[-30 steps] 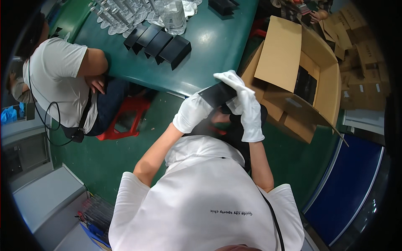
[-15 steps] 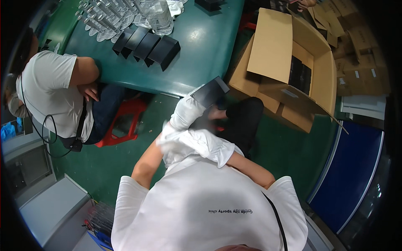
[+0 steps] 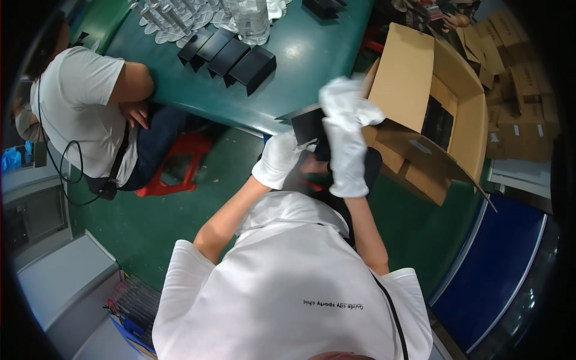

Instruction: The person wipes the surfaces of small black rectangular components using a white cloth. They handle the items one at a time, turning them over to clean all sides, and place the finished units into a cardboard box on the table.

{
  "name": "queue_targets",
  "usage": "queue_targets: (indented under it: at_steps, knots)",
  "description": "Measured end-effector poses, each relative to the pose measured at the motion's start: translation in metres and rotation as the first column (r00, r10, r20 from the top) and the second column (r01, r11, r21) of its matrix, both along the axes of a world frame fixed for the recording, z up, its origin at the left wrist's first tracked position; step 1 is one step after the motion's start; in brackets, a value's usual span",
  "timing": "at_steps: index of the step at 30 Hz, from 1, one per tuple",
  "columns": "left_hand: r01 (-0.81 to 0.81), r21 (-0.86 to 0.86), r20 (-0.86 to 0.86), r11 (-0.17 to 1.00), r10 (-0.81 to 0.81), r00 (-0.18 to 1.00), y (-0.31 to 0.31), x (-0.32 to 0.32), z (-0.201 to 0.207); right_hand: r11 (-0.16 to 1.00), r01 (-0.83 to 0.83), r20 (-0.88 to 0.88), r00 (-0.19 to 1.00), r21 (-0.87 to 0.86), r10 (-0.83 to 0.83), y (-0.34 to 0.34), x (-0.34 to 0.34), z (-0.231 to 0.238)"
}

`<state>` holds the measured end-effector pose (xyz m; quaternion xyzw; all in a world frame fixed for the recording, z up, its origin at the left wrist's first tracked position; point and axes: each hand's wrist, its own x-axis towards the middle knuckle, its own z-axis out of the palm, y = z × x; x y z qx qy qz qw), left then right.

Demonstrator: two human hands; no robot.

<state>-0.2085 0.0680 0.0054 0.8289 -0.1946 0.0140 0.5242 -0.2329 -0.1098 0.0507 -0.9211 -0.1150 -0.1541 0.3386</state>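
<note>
A white glove covers my left hand [image 3: 279,157], whose fingers are closed on the lower left edge of a black bent panel [image 3: 308,126]. The panel is held in front of me near the table's front edge. My right hand [image 3: 347,111], gloved in white too, is raised beside and partly over the panel's right side. Motion smears its fingers, so whether it grips anything cannot be made out. Several similar black bent panels [image 3: 252,69] lie in a row on the green table [image 3: 300,54] ahead.
An open cardboard box [image 3: 401,78] with black pieces inside stands right of the table. Clear containers [image 3: 249,21] and stemmed clear parts [image 3: 171,18] sit at the far left. A co-worker [image 3: 84,102] sits at left by a red stool [image 3: 186,165]. Cartons [image 3: 522,138] are stacked far right.
My right hand has swung up from my lap, to the right and beside the panel. My left hand has moved slightly right, still holding the panel, which has turned.
</note>
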Motion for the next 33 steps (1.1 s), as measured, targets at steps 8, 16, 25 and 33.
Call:
queue_targets:
  at_steps: [8,16,25,33]
  knots:
    - [-0.083,-0.479,-0.244,0.874,-0.042,0.969,0.01,-0.006,-0.051,0.97,-0.123,-0.093,0.985,0.21,0.145,0.073,0.011,-0.007]
    - [-0.11,-0.291,-0.306,0.95,0.016,0.952,0.019,0.035,0.046,0.989,-0.148,-0.061,0.987,0.022,0.149,-0.032,-0.013,0.01]
    - [0.061,-0.099,-0.05,0.993,-0.066,0.997,0.017,0.044,0.071,0.978,-0.209,0.198,0.959,0.02,0.201,-0.015,0.051,0.05]
    - [-0.031,0.225,0.219,0.974,-0.02,0.975,-0.009,0.034,0.096,0.849,-0.183,0.08,0.964,-0.496,0.255,-0.022,0.073,0.047]
